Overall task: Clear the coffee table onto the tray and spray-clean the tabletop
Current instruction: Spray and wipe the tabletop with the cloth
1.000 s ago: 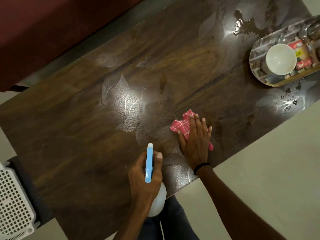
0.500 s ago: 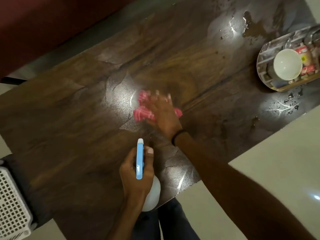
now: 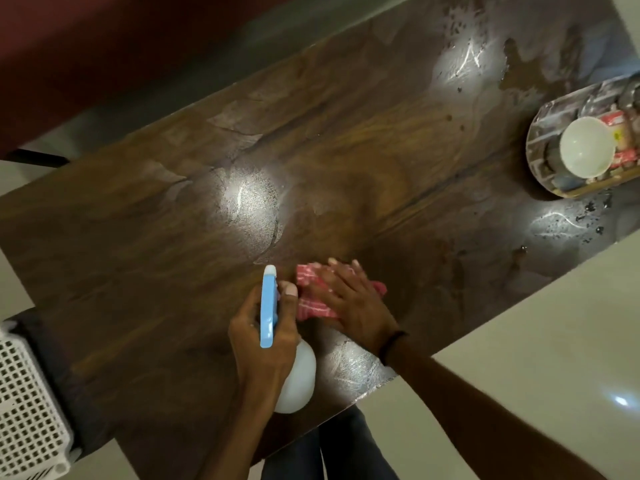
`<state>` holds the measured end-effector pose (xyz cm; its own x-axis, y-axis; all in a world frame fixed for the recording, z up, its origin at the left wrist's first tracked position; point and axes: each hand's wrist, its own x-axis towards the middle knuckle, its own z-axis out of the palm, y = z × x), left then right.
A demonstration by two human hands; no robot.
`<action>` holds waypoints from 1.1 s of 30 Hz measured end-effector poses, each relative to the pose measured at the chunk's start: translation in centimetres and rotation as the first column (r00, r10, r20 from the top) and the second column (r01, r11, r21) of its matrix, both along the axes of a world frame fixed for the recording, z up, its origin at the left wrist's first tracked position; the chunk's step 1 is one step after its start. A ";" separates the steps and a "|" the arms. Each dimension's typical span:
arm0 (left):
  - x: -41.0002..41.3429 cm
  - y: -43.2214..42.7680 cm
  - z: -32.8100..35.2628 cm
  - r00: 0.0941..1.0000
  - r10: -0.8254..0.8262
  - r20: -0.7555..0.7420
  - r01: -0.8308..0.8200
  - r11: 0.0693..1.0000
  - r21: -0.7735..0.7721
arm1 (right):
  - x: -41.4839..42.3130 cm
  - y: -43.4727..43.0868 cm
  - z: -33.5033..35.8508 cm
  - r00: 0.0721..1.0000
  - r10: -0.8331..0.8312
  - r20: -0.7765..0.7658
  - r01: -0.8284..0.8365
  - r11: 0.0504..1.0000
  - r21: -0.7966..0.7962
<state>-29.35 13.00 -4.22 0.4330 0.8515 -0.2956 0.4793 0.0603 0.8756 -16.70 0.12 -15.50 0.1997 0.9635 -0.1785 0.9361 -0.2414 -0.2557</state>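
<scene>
The left grip (image 3: 254,344) curls round the neck of a spray bottle (image 3: 268,306), thumb lying up beside its head, forearm rising from below. The right grip (image 3: 353,303) lies flat, fingers straight, pressing a cloth (image 3: 313,308). Its forearm reaches in from the lower right, with a dark band (image 3: 393,344) at the wrist.

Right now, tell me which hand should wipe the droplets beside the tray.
Right. The right hand presses the cloth flat on the table and lies on the tray's side, nearer the droplets. The left hand grips the bottle, so it is occupied.
</scene>
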 end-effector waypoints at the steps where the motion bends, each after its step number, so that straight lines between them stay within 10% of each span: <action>1: -0.1 0.3 0.3 1.000 0.001 0.004 -0.001 1.000 -0.002 | 1.3 -1.8 0.0 1.000 -0.003 -0.003 0.003 1.000 0.010; 8: 0.1 2.2 0.2 0.998 0.055 -0.016 -0.055 0.998 0.019 | 9.0 7.9 -1.0 0.769 -0.637 -0.058 0.639 0.768 0.044; 13: 0.4 3.6 0.6 0.995 0.094 -0.013 -0.094 0.995 0.014 | 3.5 7.3 -0.3 0.993 -0.099 -0.059 0.104 0.991 0.084; 20: 0.0 5.7 0.7 0.994 0.105 0.037 -0.106 0.994 0.031 | 11.3 18.2 0.0 0.814 -0.578 0.052 0.567 0.811 0.144; 29: -0.1 7.7 1.0 0.993 0.115 -0.006 -0.115 0.993 0.000 | 7.9 31.1 -0.5 0.980 -0.193 0.042 0.187 0.974 0.126; 33: -0.1 8.8 0.5 0.990 0.139 0.009 -0.139 0.990 0.010 | 12.4 29.8 -0.4 0.909 -0.413 0.061 0.408 0.909 0.081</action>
<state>-29.47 21.76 -3.74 0.3128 0.9066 -0.2834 0.4600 0.1164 0.8803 -4.25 29.93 -15.86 0.5904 0.8024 -0.0869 0.7750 -0.5936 -0.2166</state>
